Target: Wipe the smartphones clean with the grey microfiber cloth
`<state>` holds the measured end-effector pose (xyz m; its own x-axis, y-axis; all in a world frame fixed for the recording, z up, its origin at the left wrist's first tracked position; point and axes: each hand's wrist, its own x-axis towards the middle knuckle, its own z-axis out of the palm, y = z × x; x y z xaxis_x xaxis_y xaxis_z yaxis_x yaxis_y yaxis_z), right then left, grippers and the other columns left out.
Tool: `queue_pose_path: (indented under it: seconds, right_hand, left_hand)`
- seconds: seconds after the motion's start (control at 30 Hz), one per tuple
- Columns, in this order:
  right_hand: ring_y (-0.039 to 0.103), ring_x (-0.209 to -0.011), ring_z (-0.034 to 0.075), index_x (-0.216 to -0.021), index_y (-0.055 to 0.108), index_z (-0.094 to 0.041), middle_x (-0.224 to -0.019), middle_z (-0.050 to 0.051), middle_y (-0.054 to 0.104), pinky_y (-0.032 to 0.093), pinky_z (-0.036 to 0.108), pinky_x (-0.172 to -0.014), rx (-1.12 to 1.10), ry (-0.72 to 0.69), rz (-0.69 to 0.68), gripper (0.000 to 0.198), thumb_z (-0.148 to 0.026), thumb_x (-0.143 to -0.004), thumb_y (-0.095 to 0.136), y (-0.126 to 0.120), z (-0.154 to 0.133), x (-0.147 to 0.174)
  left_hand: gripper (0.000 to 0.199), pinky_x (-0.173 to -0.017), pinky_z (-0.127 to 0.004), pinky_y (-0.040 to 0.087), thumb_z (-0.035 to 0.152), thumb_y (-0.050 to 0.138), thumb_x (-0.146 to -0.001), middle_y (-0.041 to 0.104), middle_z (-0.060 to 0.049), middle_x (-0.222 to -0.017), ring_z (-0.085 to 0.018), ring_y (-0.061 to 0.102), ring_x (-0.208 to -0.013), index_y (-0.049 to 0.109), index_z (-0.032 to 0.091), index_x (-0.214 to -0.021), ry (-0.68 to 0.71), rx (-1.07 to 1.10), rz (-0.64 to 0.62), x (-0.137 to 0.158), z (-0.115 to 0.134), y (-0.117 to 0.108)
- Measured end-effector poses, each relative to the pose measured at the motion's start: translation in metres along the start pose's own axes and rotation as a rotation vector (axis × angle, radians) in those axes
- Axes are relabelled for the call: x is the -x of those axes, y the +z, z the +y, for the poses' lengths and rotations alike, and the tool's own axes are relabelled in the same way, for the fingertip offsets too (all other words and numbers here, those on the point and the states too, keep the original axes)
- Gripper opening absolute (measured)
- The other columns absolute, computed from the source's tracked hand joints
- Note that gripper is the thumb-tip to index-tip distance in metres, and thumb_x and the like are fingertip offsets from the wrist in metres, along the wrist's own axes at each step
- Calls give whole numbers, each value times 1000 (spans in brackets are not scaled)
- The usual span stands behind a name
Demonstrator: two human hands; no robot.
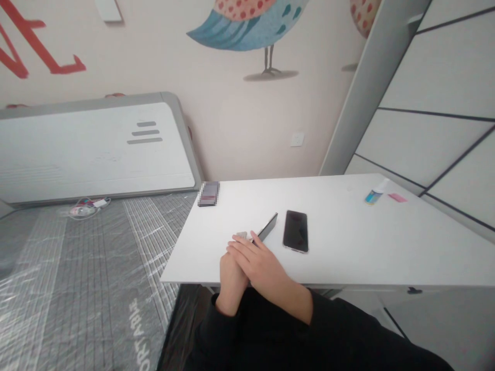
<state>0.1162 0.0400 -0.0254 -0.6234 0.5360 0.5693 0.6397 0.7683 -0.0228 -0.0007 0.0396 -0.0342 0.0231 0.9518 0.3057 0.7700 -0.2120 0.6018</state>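
My right hand [260, 263] lies across the top of my left hand [231, 273], near the front edge of the white table. The right fingers are stretched out over the back of the left hand, and I see nothing held in them. The left fingers are mostly hidden underneath. Just beyond the right fingertips rises a thin, dark, flat object [266, 227], tilted and seen nearly edge-on; its lower end is hidden by the hand. A small greyish-white piece [242, 234] shows behind the fingers, too covered to name. Right of the hands, a black-screened smartphone [296, 231] lies flat.
A blurred, boxy item [209, 194] sits at the table's [332, 206] far left corner. Toward the far right are a small blue-and-white bottle [374, 196] and a pink slip [397, 197]. Left of the table, a cable bundle [88, 207] lies on a plastic-covered grey surface [88, 278].
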Motion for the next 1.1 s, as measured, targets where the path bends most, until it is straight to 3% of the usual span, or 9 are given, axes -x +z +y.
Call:
queue_pose_path:
  seconds: [0.1,0.2,0.3,0.6,0.73,0.87,1.0,1.1]
  right_hand:
    - [53,-138,24,-131,62,-16,-132,11,70,30,56,-123,-26,136,-69,47,2,-91,45,-9,40,-2]
    - [50,-141,31,-126,63,-12,-128,16,71,26,67,-120,-5,277,-69,55,10,-82,38,-20,86,-3]
    - [45,-145,31,-124,63,-13,-127,15,71,23,68,-120,-4,337,-53,61,13,-76,36,-24,103,0]
    - [42,-148,26,-131,54,-16,-134,13,66,32,62,-120,-159,368,-20,65,7,-75,31,-19,69,5]
    - [47,-144,22,-132,49,-21,-137,10,63,35,55,-121,-421,384,124,64,2,-73,35,-34,40,0]
    - [64,-119,21,-128,50,-23,-124,9,66,53,43,-105,-607,435,243,51,-4,-82,38,-57,11,-10]
    - [62,-121,21,-131,49,-20,-128,12,63,53,40,-104,-579,342,367,57,-2,-78,38,-69,4,-19]
    - [57,-129,23,-119,60,-19,-129,13,63,46,45,-113,-402,206,384,48,0,-81,38,-71,6,-23]
  left_hand:
    - [21,-75,-34,55,24,59,-93,79,-10,-88,-25,74,-80,76,18,-103,12,27,-17,1,2,-3]
    - [23,-79,-31,55,26,61,-92,80,-6,-92,-23,74,-84,76,22,-109,30,60,-4,2,6,-5]
    - [22,-79,-31,55,25,61,-92,79,-5,-92,-22,74,-83,76,22,-107,49,100,18,3,8,-7]
    - [16,-78,-29,57,32,65,-89,77,-4,-83,-20,72,-77,74,18,-87,31,442,286,6,22,-22]
    - [17,-78,-28,57,32,65,-89,78,-4,-86,-20,72,-79,75,18,-91,54,505,269,5,35,-24]
    - [22,-78,-28,57,33,59,-93,78,-5,-93,-21,74,-86,74,19,-102,54,545,216,6,45,-26]
    - [25,-60,-25,51,33,50,-96,75,-3,-80,-18,69,-67,70,19,-103,77,443,128,7,49,-30]
    - [27,-50,-26,43,32,46,-96,68,-3,-67,-18,63,-55,69,18,-99,79,299,89,7,46,-30]
